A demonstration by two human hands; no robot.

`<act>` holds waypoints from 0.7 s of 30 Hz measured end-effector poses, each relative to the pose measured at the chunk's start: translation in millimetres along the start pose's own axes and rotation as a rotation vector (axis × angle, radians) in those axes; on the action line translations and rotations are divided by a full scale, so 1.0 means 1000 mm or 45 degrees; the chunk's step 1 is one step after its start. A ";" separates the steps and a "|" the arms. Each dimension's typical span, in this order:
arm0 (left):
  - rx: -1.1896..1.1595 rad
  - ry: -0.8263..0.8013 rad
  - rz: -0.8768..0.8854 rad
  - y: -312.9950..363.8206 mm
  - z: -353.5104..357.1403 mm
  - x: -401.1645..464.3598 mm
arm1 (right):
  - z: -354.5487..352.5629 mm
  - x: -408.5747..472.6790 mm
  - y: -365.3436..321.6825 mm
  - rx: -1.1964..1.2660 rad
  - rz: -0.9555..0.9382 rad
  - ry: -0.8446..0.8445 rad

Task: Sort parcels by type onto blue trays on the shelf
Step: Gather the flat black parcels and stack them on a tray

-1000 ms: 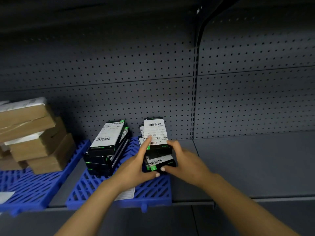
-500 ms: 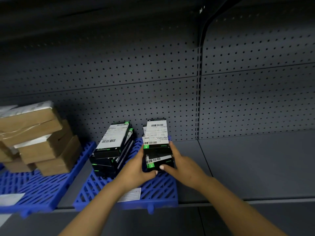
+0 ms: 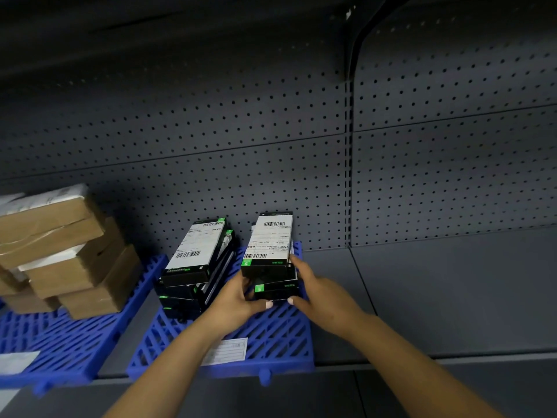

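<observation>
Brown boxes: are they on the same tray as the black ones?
No, the brown boxes sit on the left tray; the black ones on the middle tray.

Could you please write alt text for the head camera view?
Both hands, left hand and right hand, grip a stack of black boxes on a blue tray, beside another black stack; brown parcels sit left.
</observation>
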State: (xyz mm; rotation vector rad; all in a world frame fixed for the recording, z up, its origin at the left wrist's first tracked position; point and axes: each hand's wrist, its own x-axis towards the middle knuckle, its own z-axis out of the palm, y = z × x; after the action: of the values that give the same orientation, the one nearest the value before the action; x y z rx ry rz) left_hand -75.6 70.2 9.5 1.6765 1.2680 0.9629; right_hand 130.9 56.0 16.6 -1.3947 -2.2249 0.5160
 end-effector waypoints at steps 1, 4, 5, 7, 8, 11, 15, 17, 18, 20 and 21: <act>0.002 0.012 -0.001 -0.001 0.000 0.002 | 0.001 0.001 0.003 -0.009 0.001 0.000; 0.021 0.043 -0.016 -0.001 0.002 0.009 | 0.000 0.004 0.008 0.002 0.009 0.044; 0.042 0.039 -0.012 -0.002 0.003 0.010 | -0.001 0.004 0.009 0.016 0.017 0.062; 0.057 0.039 -0.014 -0.004 0.004 0.013 | 0.000 0.006 0.010 0.040 0.027 0.083; 0.047 0.047 -0.021 -0.004 0.004 0.013 | 0.000 0.007 0.011 0.045 0.027 0.081; -0.002 0.060 -0.021 -0.004 0.005 0.013 | 0.001 0.009 0.016 0.073 0.017 0.042; -0.010 0.049 -0.003 -0.004 0.003 0.015 | 0.001 0.016 0.020 0.150 0.037 0.042; -0.015 0.053 0.003 -0.004 0.001 0.017 | 0.001 0.020 0.023 0.197 0.055 0.021; -0.019 0.058 0.005 -0.005 0.000 0.018 | 0.000 0.021 0.023 0.203 0.059 0.006; -0.008 0.054 -0.002 -0.006 -0.002 0.019 | 0.000 0.023 0.024 0.185 0.065 -0.025; 0.001 0.048 -0.001 -0.006 -0.003 0.019 | 0.000 0.023 0.024 0.172 0.068 -0.035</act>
State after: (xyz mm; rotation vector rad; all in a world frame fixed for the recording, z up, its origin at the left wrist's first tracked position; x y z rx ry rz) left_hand -76.7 90.3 6.7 1.6653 1.2935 0.9977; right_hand 139.1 87.0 7.9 -1.3876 -2.1361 0.6946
